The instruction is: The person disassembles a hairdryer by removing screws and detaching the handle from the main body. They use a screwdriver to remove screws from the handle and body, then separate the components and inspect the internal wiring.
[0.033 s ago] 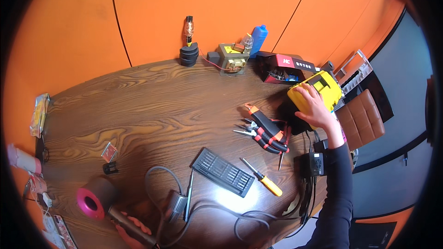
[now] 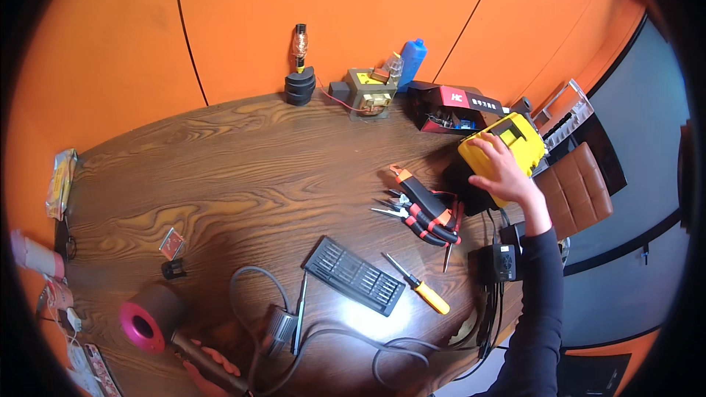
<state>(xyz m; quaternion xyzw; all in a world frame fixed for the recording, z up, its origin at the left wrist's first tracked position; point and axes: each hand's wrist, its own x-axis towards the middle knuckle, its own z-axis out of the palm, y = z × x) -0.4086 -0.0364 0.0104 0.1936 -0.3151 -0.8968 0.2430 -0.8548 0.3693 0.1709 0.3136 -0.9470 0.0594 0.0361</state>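
My left hand (image 2: 213, 362), at the lower left, is wrapped round the handle of a hair dryer (image 2: 168, 307) with a dark body and a pink ring at one end. Its grey cord (image 2: 316, 331) loops across the table past an oblong grey plug block (image 2: 279, 329). At the right, my right hand (image 2: 507, 178) lies over a yellow hard case (image 2: 523, 148), fingers spread and holding nothing. Left of that hand is a bundle of red-and-black pliers (image 2: 430, 224) with an orange-and-black clamp-like tool (image 2: 421, 195).
A black screwdriver bit set (image 2: 354, 276), tweezers (image 2: 300, 312) and a yellow-handled screwdriver (image 2: 428, 295) lie on the wooden table (image 2: 220, 176). Along the back stand a bulb lamp (image 2: 300, 84), a transformer (image 2: 371, 95), a blue bottle (image 2: 413, 62) and an open box (image 2: 448, 121). A black adapter (image 2: 504, 261) sits near my right forearm.
The hair dryer in my left hand has shifted very slightly to the left. My right hand stays over the yellow case, with its fingers a little differently set.
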